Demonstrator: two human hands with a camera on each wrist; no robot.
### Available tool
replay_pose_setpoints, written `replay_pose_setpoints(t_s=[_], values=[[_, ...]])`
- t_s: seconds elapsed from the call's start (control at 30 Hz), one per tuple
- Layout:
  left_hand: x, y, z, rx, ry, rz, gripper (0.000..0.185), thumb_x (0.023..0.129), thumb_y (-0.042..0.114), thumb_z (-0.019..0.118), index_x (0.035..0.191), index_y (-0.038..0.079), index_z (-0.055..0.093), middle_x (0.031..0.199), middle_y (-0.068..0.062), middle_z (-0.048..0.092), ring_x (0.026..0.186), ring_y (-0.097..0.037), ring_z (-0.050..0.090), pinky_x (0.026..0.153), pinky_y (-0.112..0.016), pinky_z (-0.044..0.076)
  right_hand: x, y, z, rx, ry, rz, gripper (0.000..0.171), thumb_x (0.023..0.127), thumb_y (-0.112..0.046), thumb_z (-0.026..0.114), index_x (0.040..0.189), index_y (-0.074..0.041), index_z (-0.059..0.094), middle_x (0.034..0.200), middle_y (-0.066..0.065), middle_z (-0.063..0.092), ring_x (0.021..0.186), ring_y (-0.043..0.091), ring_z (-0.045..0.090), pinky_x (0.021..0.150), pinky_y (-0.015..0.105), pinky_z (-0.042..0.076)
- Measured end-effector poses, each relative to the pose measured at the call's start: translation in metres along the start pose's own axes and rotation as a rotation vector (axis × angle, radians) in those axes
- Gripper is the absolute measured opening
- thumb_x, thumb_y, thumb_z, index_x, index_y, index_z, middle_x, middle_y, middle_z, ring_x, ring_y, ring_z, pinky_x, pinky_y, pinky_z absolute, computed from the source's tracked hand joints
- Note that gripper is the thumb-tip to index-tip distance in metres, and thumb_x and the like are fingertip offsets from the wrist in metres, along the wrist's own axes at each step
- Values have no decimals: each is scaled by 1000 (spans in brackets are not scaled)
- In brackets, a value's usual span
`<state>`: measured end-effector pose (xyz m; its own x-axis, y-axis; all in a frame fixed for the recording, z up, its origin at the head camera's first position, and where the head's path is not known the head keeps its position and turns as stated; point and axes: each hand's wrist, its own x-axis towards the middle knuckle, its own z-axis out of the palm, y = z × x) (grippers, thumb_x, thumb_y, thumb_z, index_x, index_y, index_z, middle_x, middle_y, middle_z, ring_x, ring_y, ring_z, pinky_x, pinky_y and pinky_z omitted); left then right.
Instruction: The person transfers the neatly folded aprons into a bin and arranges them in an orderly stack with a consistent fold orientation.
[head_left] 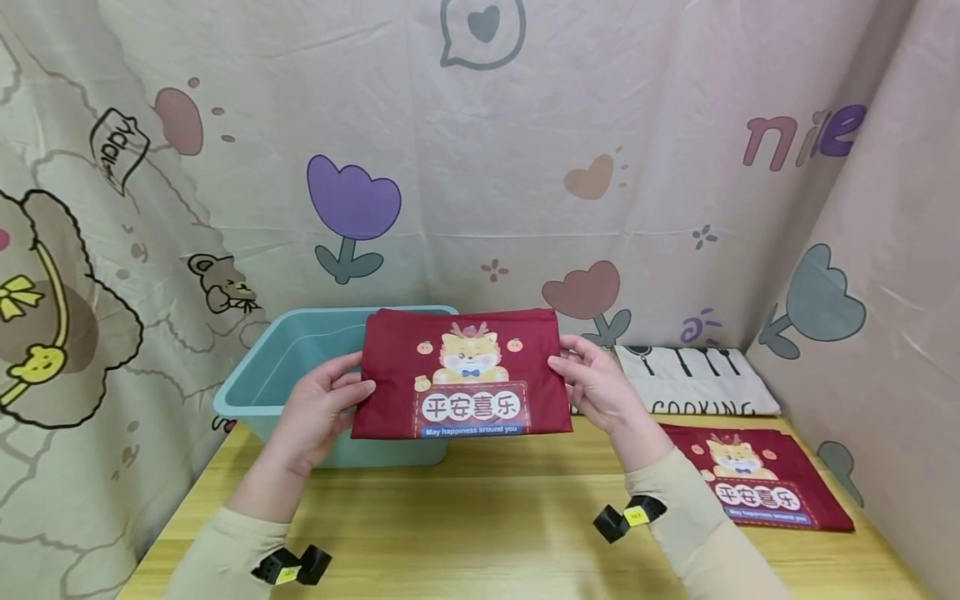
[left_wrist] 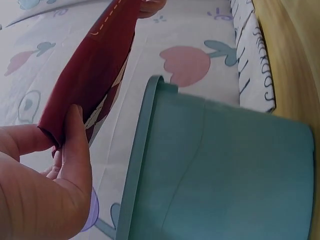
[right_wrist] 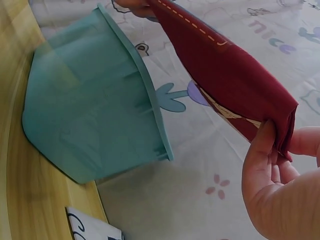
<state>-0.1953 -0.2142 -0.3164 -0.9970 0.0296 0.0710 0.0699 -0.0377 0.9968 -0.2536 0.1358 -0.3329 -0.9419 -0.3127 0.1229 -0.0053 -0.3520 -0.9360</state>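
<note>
Both hands have the folded red cloth (head_left: 461, 375) up in the air, just in front of the teal bin (head_left: 300, 367). The left hand (head_left: 318, 408) pinches its left edge, thumb on the front, and the right hand (head_left: 596, 387) pinches the right edge. Honestly, those are edge-only grips, so the fold could flop open or slip.

teal bin (head_left: 300, 358): right part hidden behind folded red cloth (head_left: 461, 375) | white cooking cloth (head_left: 697, 382): left end hidden by right hand (head_left: 600, 387) | left hand (left_wrist: 45, 190): cut off by frame edge
</note>
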Motion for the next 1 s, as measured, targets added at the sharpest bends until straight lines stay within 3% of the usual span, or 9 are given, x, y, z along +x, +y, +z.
replay_pose_setpoints(t_s=[0.33, 0.7, 0.87, 1.0], values=[[11, 4, -18, 95, 59, 33, 56, 99, 10, 60, 149, -4, 38, 94, 13, 66, 90, -5, 62, 71, -26, 57, 16, 5, 20, -12, 40, 16, 38, 100, 2, 48, 137, 8, 39, 103, 4, 63, 85, 13, 66, 73, 27, 57], [22, 7, -52, 53, 113, 22, 55, 97, 14, 63, 148, 4, 44, 95, 14, 68, 87, -6, 63, 68, -24, 57, 45, 10, 50, -52, 97, 58, 37, 99, 2, 52, 135, 5, 47, 108, 11, 62, 86, 16, 65, 72, 27, 56], [28, 7, -67, 98, 141, 9, 62, 97, 16, 64, 151, 0, 38, 94, 17, 67, 84, -5, 63, 68, -23, 57, 61, 16, 63, -78, 106, 78, 38, 98, 2, 53, 136, 4, 48, 115, 16, 61, 87, 17, 63, 71, 27, 55], [33, 7, -76, 107, 179, 1, 57, 96, 16, 66, 148, 5, 45, 91, 18, 66, 82, -4, 62, 68, -22, 57, 71, 20, 74, -89, 118, 83, 38, 98, 2, 53, 136, 3, 49, 117, 19, 60, 87, 18, 62, 70, 26, 55]])
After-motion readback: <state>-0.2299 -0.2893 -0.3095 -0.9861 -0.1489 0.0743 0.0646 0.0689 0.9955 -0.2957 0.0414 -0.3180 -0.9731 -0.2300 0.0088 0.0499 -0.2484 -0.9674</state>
